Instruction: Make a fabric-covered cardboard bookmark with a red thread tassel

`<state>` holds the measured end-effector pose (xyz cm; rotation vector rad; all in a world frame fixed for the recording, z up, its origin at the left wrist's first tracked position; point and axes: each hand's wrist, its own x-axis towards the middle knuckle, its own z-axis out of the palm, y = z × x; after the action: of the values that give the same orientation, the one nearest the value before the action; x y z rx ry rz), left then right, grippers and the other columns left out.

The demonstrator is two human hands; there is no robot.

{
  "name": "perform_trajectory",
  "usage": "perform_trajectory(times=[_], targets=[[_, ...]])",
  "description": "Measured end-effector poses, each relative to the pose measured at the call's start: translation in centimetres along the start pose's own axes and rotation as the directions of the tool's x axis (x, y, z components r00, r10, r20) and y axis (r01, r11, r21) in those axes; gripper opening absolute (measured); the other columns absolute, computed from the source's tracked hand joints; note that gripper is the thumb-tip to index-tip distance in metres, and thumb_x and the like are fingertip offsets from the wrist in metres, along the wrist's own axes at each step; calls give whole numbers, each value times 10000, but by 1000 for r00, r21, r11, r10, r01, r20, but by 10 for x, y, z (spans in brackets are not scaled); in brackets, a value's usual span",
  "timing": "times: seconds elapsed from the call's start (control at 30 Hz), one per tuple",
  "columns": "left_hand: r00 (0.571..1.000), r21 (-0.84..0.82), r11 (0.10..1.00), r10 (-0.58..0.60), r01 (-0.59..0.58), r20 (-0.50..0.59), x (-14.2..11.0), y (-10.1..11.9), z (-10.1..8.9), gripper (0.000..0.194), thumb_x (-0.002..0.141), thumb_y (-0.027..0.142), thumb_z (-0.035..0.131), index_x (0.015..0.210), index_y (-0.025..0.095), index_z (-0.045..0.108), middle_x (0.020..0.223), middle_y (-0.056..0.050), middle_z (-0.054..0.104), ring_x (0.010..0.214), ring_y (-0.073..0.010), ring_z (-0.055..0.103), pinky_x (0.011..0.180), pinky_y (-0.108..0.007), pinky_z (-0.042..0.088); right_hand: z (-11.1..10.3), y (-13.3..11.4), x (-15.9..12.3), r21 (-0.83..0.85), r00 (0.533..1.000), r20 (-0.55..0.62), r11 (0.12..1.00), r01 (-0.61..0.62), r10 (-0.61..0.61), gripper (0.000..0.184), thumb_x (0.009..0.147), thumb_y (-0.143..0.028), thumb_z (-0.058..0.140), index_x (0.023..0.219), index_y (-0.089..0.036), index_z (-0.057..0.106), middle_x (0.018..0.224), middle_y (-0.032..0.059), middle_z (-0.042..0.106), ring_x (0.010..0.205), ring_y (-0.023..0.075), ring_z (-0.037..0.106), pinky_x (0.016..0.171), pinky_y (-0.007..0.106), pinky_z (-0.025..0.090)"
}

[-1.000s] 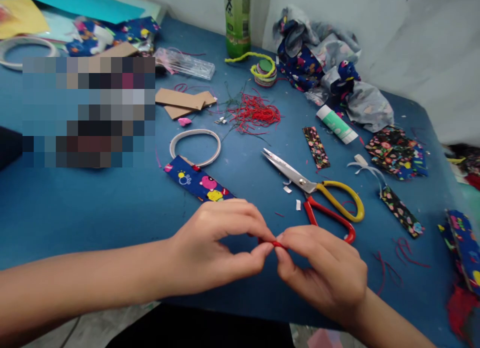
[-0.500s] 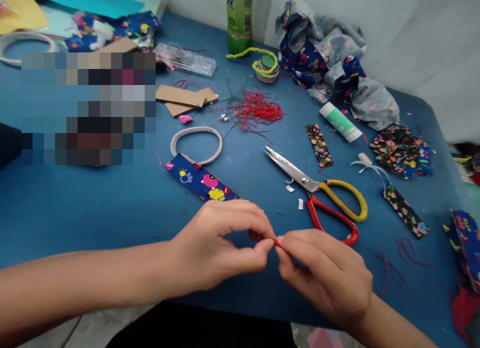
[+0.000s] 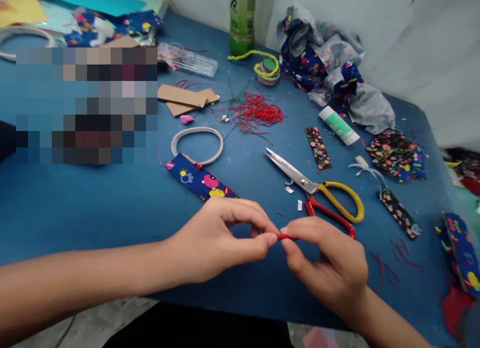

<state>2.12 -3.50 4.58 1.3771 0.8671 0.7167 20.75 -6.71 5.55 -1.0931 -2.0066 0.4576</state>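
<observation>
Between the fingertips of both hands is a small thin red piece (image 3: 284, 236), perhaps cord or twisted material; its ends are hidden. My left hand (image 3: 225, 233) pinches its left end, thumb against forefinger. My right hand (image 3: 326, 263) pinches the other end with thumb and fingers. Just behind my left hand lies a blue printed fabric strip (image 3: 202, 179), partly covered by the hand and touching a roll of tape (image 3: 173, 143). Scissors (image 3: 300, 178) with one yellow and one red handle lie beyond my right hand, which hides part of the red handle.
A tangle of red thread (image 3: 262, 109), cardboard strips (image 3: 182, 96), a glue stick (image 3: 339, 125) and a wound yellow cord (image 3: 268, 70) lie farther back. A green bottle (image 3: 242, 28) and crumpled fabric (image 3: 318, 53) stand by the wall. A floral bookmark-like strip (image 3: 399, 213) is at the right.
My right hand has turned slightly and its fingers have shifted along the red piece, so more of it shows. My left hand keeps its pinch. The view has shifted a little.
</observation>
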Motion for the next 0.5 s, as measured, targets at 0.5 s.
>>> perform_trajectory(times=[0.5], targets=[[960, 211, 943, 274, -257, -56, -6, -6, 3, 55, 767, 108, 682, 752, 146, 720, 689, 1, 705, 651, -105, 650, 647, -173, 540, 3, -6, -1, -146, 1000, 26, 989, 9, -5, 107, 790, -96, 619, 824, -194, 642, 714, 3, 724, 633, 123, 694, 681, 192, 586]])
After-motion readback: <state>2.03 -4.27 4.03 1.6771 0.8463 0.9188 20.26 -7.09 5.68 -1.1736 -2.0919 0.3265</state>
